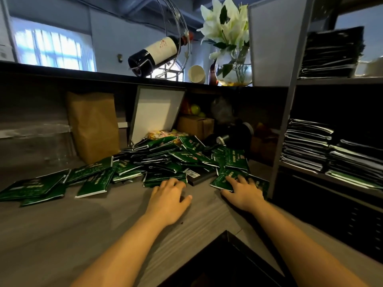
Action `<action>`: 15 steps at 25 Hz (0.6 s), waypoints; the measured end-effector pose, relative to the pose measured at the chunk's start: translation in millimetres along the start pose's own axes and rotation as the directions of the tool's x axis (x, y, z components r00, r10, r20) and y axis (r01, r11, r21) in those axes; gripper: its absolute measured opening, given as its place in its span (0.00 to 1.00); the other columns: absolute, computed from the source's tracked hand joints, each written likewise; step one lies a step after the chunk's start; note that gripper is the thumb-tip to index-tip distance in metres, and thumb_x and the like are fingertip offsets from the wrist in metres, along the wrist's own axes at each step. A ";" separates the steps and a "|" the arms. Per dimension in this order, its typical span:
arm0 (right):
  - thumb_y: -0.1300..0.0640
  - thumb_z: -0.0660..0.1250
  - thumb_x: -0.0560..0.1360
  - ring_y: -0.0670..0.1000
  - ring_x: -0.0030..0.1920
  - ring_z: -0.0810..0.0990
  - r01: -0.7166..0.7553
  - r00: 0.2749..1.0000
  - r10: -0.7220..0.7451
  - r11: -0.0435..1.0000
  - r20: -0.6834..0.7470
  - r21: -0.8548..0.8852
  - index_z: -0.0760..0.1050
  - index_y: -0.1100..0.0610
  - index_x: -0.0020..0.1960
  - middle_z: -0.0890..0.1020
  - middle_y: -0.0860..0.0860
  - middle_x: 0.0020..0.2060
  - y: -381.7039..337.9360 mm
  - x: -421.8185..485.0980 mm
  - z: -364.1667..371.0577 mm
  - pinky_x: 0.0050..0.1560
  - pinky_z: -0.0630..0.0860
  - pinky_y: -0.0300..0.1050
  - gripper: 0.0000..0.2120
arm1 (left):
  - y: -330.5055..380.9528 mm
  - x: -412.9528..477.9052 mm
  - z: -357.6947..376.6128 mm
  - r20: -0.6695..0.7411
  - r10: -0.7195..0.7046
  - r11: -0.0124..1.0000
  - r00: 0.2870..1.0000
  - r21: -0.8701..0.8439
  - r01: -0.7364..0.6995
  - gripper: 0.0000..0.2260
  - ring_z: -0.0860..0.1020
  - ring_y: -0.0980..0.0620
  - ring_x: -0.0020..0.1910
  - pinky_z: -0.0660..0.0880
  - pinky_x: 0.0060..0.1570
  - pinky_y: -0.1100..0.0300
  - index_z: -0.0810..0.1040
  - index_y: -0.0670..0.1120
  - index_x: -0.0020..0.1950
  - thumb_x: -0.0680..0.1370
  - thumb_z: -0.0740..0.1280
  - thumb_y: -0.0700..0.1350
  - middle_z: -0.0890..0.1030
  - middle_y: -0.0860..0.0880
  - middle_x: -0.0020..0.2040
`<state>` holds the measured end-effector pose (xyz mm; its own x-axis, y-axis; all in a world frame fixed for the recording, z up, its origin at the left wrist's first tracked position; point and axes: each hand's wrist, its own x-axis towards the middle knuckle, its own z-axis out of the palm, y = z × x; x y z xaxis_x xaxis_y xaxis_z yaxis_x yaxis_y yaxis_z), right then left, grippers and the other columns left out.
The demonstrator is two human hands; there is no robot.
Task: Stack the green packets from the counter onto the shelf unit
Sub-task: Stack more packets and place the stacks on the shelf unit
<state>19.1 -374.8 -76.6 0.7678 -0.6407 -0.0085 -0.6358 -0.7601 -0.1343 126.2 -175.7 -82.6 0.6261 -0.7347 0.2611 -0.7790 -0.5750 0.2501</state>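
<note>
The packets [165,160] lie in a loose heap across the back of the counter [62,224], some spilling out to the left. The left hand [167,200] reaches palm-down with relaxed fingers touching the heap's near edge and holds nothing, while the right hand [244,193] rests flat with spread fingers on packets at the heap's right end, just beside the shelf unit [284,121]. More packets are stacked [306,146] on the shelves; a paper bag [93,125] stands behind the heap on the left, and a bottle [153,51] and vase [234,69] sit on the ledge above.
</note>
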 end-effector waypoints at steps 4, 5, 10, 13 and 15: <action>0.35 0.53 0.76 0.62 0.73 0.55 0.066 0.998 -0.066 0.997 -0.010 -0.026 0.54 0.41 0.75 0.56 0.51 0.76 -10.3 -11.1 -4.6 0.69 0.57 0.63 0.29 | -7.1 3.3 -6.7 -0.296 -0.121 0.992 0.947 -0.013 0.122 0.18 0.65 0.47 0.64 0.63 0.63 0.53 0.67 0.48 0.64 0.78 0.61 0.55 0.66 0.48 0.63; 0.34 0.53 0.76 0.62 0.73 0.55 0.103 0.995 -0.103 0.994 -0.004 -0.039 0.54 0.40 0.75 0.56 0.50 0.76 -16.8 -15.0 -4.6 0.69 0.57 0.63 0.29 | -10.9 3.3 -6.5 -0.316 -0.167 0.985 0.934 -0.021 0.169 0.21 0.64 0.46 0.67 0.63 0.65 0.50 0.65 0.48 0.66 0.77 0.62 0.56 0.64 0.47 0.66; 0.35 0.56 0.75 0.62 0.72 0.56 0.225 0.974 -0.226 0.973 -0.011 -0.043 0.55 0.39 0.74 0.58 0.49 0.75 -44.7 -28.2 2.0 0.68 0.57 0.63 0.29 | -25.5 10.1 -7.1 -0.245 -0.260 0.965 0.934 -0.047 0.256 0.37 0.51 0.42 0.76 0.55 0.71 0.42 0.48 0.49 0.76 0.75 0.66 0.57 0.47 0.44 0.77; 0.35 0.57 0.74 0.62 0.71 0.58 0.217 0.975 -0.218 0.976 -0.035 -0.029 0.57 0.39 0.73 0.60 0.50 0.74 -43.4 -26.2 1.9 0.67 0.58 0.63 0.29 | -33.1 30.1 -25.9 -0.315 -0.097 0.965 0.944 0.201 0.166 0.45 0.46 0.42 0.76 0.51 0.71 0.39 0.45 0.52 0.77 0.71 0.71 0.58 0.46 0.44 0.77; 0.36 0.58 0.74 0.62 0.69 0.60 0.218 0.973 -0.219 0.976 -0.071 -0.023 0.59 0.40 0.72 0.63 0.51 0.71 -43.8 -23.6 3.7 0.65 0.60 0.63 0.28 | -36.8 45.0 -31.2 -0.209 -0.006 0.935 0.978 0.345 0.079 0.46 0.38 0.42 0.76 0.46 0.72 0.38 0.44 0.55 0.77 0.70 0.71 0.60 0.40 0.46 0.78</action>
<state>29.1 -326.0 -74.2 0.8807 -0.4647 0.0917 -0.4548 -0.8838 -0.1100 184.0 -176.4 -51.0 0.6238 -0.6401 0.4485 -0.6905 -0.7202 -0.0674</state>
